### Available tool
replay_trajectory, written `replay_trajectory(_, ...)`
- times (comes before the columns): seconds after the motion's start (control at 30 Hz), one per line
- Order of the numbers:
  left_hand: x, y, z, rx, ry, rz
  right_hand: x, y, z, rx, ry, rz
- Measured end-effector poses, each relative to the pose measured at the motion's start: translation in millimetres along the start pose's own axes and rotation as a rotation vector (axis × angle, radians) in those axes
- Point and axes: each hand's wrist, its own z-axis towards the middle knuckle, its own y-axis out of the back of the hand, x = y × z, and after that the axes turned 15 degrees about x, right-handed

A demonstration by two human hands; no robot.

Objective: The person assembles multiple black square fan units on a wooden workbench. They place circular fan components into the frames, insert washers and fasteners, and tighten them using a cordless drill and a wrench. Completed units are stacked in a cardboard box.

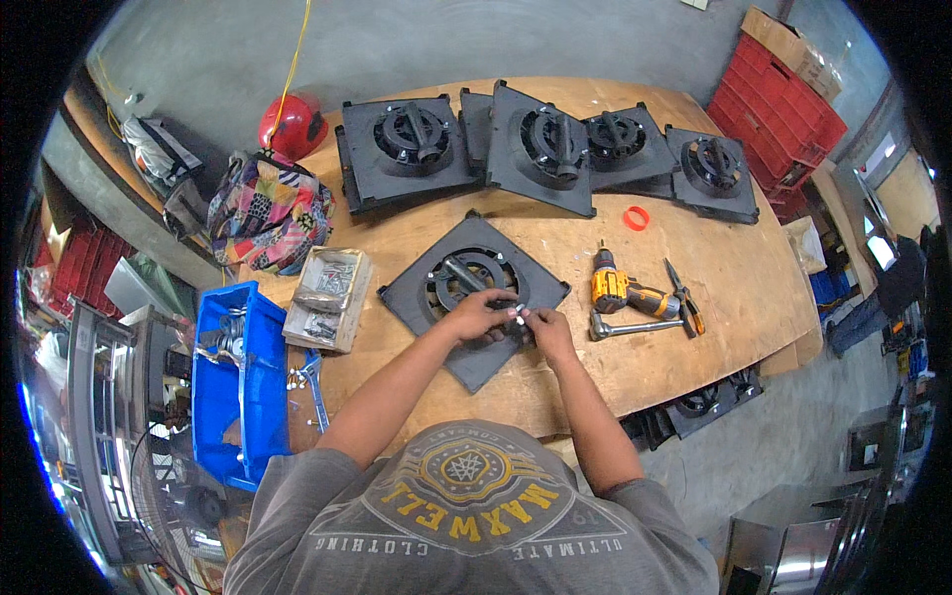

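Note:
A black square plate (423,283) lies turned cornerwise on the table in front of me. It carries a round slotted ring with a black tube (459,274) across it, and small bright metal pieces sit around the ring. Over the plate's near right part, my left hand (482,315) and my right hand (546,331) meet with fingers closed. Between their fingertips is a small whitish part (520,315), too small to name and partly hidden by the fingers.
Several similar black plates (540,149) stand along the table's back. At right lie a yellow cordless drill (608,285), pliers (684,297), a ratchet wrench (640,327) and an orange ring (636,218). At left are a screw box (327,293), a blue bin (268,397) and a wrench (316,392).

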Motion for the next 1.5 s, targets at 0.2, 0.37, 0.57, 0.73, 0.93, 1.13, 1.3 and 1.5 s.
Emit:
replay_trajectory(0.2, -1.5, -0.4, -2.0, -0.021, 0.021, 0.049, -3.2, -3.4, 0.6, 0.06, 0.004, 0.251)
replay_trajectory(0.37, -4.5, -0.2, -3.5, 0.005, 0.046, 0.051, -14.2, -4.5, 4.3, 0.077, -0.029, 0.303)
replay_trajectory(0.57, -2.5, 0.3, -4.0, -0.001, -0.03, 0.082, -32.4, -24.1, -13.6, 0.245, -0.066, 0.108)
replay_trajectory(0.73, 0.5, 1.0, -2.0, 0.029, -0.022, -0.049, -15.7, -7.1, -34.1, 0.012, 0.116, -0.277)
replay_trajectory(0.93, -3.3, 0.1, -2.9, 0.011, -0.011, 0.002, 7.3, -7.8, -30.7, -0.369, 0.614, -0.867)
replay_trajectory(1.13, 0.8, 3.2, -1.7, 0.027, -0.022, 0.032, -24.7, -26.1, -8.5, -0.104, 0.183, -0.106)
replay_trajectory(1.3, 7.7, 4.9, 3.2, 0.017, -0.078, 0.07, -32.4, -34.9, -6.1, 0.013, 0.05, 0.427)
replay_trajectory(1.5, 3.1, 4.3, 1.9, 0.017, -0.051, 0.074, 8.1, -30.5, -32.5, 0.157, -0.11, 0.902)
